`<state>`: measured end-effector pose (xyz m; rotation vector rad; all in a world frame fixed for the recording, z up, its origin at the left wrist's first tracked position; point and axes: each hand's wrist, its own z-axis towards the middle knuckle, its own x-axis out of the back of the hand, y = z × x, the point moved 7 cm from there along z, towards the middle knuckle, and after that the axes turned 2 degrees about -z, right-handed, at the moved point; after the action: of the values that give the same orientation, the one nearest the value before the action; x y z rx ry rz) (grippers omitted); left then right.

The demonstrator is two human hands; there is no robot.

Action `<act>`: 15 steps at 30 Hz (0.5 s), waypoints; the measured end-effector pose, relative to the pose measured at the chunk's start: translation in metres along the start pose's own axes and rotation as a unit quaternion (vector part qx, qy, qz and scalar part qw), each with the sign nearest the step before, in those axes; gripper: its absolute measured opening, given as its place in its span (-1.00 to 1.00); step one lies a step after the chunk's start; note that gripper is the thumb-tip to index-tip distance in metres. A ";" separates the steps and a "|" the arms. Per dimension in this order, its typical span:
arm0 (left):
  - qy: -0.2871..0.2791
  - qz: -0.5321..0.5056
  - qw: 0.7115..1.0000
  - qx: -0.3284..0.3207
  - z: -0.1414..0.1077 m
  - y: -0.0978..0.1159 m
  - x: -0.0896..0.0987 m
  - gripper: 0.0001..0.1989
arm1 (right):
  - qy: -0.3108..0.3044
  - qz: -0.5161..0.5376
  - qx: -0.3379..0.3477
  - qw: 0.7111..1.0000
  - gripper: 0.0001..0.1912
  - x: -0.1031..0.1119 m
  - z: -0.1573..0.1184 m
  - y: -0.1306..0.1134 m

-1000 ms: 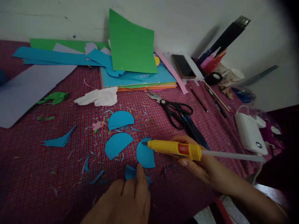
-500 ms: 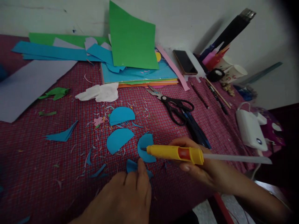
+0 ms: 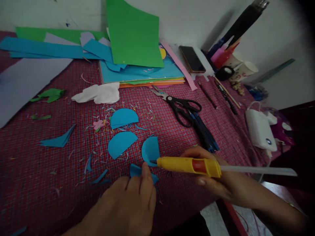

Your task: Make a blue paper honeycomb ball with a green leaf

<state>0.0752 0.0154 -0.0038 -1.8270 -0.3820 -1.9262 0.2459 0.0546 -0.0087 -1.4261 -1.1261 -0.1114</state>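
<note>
My right hand (image 3: 214, 177) is wrapped round a yellow hot glue gun (image 3: 182, 164), with a long translucent glue stick (image 3: 258, 170) out of its back end. The gun's dark nozzle is at the lower edge of a blue paper half circle (image 3: 151, 149). My left hand (image 3: 130, 203) lies palm down, fingers stretched out, its index fingertip touching the bottom edge of that half circle. Under those fingers is another folded blue paper piece (image 3: 135, 169), partly covered. Two more blue half circles, one lower (image 3: 121, 144) and one upper (image 3: 125, 118), rest just beyond.
Black-handled scissors (image 3: 183, 108) lie ahead. At the back are a green sheet (image 3: 134, 36), stacked coloured paper (image 3: 142, 77) and a phone (image 3: 192, 59). A white tissue (image 3: 100, 93) and many paper scraps are on the checked cloth. To the right stands a white box-shaped device (image 3: 259, 129).
The glue gun's nozzle has moved from the half circle's left part down to its lower edge. My left hand stays at the paper. The whole view has shifted slightly.
</note>
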 end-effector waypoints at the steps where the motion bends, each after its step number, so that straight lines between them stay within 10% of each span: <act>1: -0.008 0.002 1.000 -0.002 0.000 0.000 0.000 -0.71 | 0.001 0.002 -0.007 1.000 -0.63 0.000 -0.003 0.003; 15: -0.029 -0.001 1.000 -0.002 0.002 -0.001 -0.004 -0.75 | 0.049 0.027 -0.005 0.998 -0.71 0.010 0.002 0.010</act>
<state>0.0762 0.0174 -0.0078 -1.8892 -0.3989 -1.8801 0.2566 0.0635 -0.0094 -1.4436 -1.0073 -0.1476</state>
